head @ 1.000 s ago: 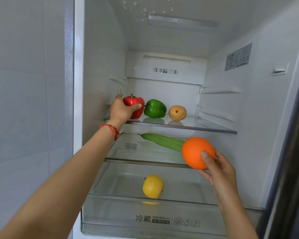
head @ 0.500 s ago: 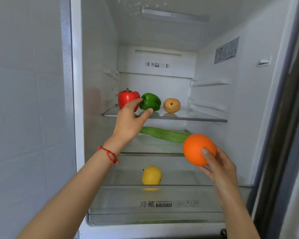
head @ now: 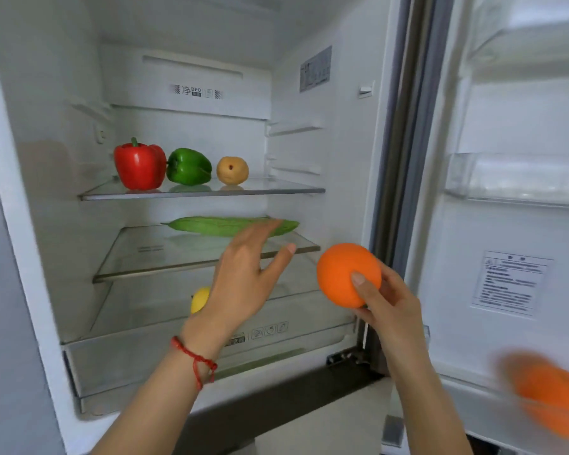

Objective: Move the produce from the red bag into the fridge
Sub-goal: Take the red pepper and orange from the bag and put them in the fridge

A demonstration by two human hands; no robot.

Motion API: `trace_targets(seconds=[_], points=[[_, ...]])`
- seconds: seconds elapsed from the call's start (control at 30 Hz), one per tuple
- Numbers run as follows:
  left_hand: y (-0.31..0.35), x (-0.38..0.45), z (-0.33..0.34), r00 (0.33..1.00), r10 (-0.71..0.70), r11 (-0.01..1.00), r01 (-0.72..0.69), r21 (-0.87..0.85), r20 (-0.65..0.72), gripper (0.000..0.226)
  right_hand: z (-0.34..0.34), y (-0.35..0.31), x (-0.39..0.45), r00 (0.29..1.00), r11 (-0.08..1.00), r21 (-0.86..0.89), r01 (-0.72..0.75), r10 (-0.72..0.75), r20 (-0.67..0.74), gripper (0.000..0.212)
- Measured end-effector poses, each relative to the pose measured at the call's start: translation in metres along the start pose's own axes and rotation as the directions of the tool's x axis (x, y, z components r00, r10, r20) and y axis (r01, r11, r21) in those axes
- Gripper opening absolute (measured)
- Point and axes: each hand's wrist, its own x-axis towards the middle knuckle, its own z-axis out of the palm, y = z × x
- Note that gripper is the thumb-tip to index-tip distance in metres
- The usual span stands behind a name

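Observation:
The fridge stands open before me. A red pepper, a green pepper and a tan round fruit stand on the upper glass shelf. A long green gourd lies on the middle shelf. A yellow fruit sits in the crisper drawer, half hidden by my left hand, which hovers open and empty with spread fingers in front of the middle shelf. My right hand grips an orange in front of the fridge's right edge.
The fridge door hangs open at the right with clear door bins. A blurred orange-red shape shows at the lower right; I cannot tell whether it is the bag. A pale wall flanks the fridge's left side.
My left hand let go of the red pepper, which now stands on the upper shelf, and drew back down and to the right. The view swung right, and the orange stayed in my right hand.

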Motion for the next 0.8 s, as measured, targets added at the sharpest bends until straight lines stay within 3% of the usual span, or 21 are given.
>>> trace_targets(seconds=[0.2, 0.33, 0.43, 0.57, 0.67, 0.8], points=[[0.051, -0.028, 0.054, 0.993, 0.043, 0.997, -0.036, -0.070, 0.108, 0.056, -0.076, -0.020, -0.025, 0.995, 0.998, -0.058, 0.021, -0.027, -0.101, 0.045], [0.098, -0.053, 0.096, 0.981, 0.011, 0.991, 0.015, -0.130, 0.196, 0.063, -0.138, -0.034, -0.042, 0.988, 0.995, -0.097, -0.005, -0.010, -0.154, 0.054], [0.133, -0.068, 0.128, 0.972, 0.043, 0.984, -0.001, -0.180, 0.229, 0.063, -0.186, -0.043, -0.054, 0.978, 0.991, -0.133, -0.024, -0.005, -0.210, 0.041], [0.174, -0.085, 0.168, 0.953, 0.044, 0.967, 0.034, -0.254, 0.298, 0.064, -0.247, -0.053, -0.065, 0.956, 0.982, -0.177, -0.061, 0.006, -0.293, 0.049], [0.191, -0.095, 0.194, 0.946, 0.061, 0.963, 0.028, -0.267, 0.319, 0.073, -0.286, -0.057, -0.070, 0.942, 0.978, -0.196, -0.068, -0.002, -0.336, 0.032], [0.200, -0.103, 0.215, 0.923, 0.064, 0.977, 0.021, -0.213, 0.381, 0.076, -0.323, -0.054, -0.069, 0.915, 0.974, -0.205, -0.099, 0.009, -0.403, 0.033]])
